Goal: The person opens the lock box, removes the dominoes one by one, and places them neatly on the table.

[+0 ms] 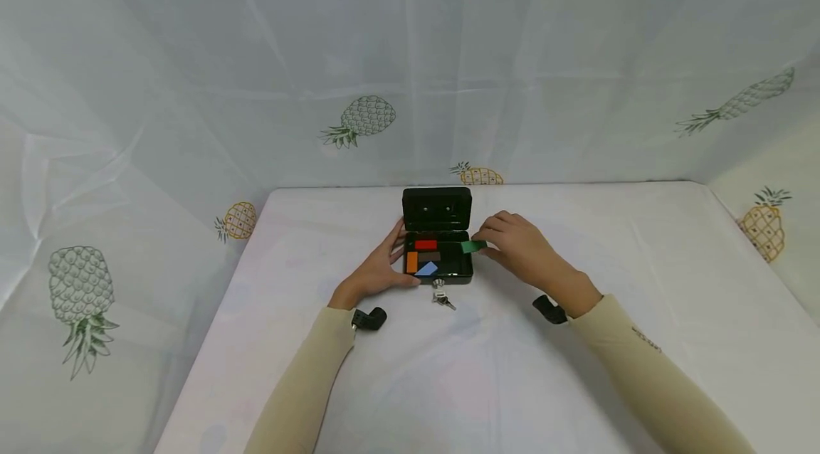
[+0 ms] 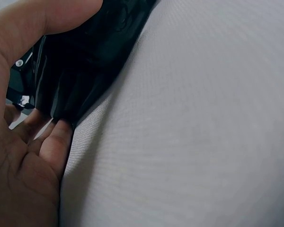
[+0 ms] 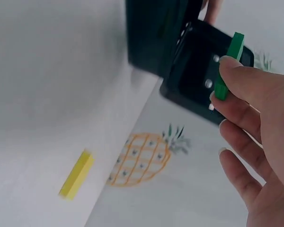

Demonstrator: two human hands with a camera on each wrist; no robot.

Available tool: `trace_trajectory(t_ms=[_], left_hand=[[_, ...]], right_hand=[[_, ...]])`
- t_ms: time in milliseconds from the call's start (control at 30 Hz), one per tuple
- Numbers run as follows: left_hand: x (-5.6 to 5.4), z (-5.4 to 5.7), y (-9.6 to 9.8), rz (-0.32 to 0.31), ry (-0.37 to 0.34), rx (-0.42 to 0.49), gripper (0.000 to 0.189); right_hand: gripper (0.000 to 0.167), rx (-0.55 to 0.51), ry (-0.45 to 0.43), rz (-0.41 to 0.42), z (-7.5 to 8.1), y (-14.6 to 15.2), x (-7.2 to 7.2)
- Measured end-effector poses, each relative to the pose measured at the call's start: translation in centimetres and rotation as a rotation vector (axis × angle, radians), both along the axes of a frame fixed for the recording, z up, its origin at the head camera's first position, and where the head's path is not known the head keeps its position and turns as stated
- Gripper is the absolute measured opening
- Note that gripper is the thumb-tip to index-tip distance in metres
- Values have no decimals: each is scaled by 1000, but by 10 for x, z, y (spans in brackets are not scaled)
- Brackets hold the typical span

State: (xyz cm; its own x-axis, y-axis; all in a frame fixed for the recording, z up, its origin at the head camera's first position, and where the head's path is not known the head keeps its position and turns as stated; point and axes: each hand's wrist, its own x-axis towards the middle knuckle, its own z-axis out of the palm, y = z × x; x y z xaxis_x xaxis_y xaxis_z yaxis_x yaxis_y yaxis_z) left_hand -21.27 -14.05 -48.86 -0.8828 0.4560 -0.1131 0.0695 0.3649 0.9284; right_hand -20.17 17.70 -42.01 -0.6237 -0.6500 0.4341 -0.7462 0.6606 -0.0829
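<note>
A small black cash box (image 1: 456, 268) stands on the table with its lid (image 1: 438, 218) raised. My left hand (image 1: 374, 270) holds the box at its left side, thumb along the front and fingers against the side wall. Between thumb and forefinger my right hand (image 1: 522, 249) pinches a green block (image 3: 235, 47), above the box's right end. Inside, at the left, lie a red block (image 1: 426, 245), an orange block (image 1: 412, 262), a dark brown block (image 1: 430, 256) and a blue block (image 1: 426, 269).
Keys (image 1: 443, 299) hang from the lock at the box's front. A yellow block (image 3: 76, 175) lies on the white table cover in the right wrist view; the head view does not show it. Behind the table hangs a pineapple-print curtain (image 1: 512, 84).
</note>
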Motion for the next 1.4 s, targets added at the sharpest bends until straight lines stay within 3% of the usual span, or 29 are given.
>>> trace_trajectory(t_ms=[167, 433, 867, 1400], left_hand=[[-1, -1, -1, -1, 5, -6, 131], [-1, 1, 0, -11, 18, -4, 131], [-2, -3, -1, -6, 20, 0, 131], [-2, -2, 1, -11, 24, -1, 132]], right_hand=[[28, -21, -38, -67, -2, 20, 2], [27, -36, -28, -132, -8, 52, 5], [24, -7, -109, -260, -20, 93, -1], [25, 1, -137, -289, -29, 121, -7]])
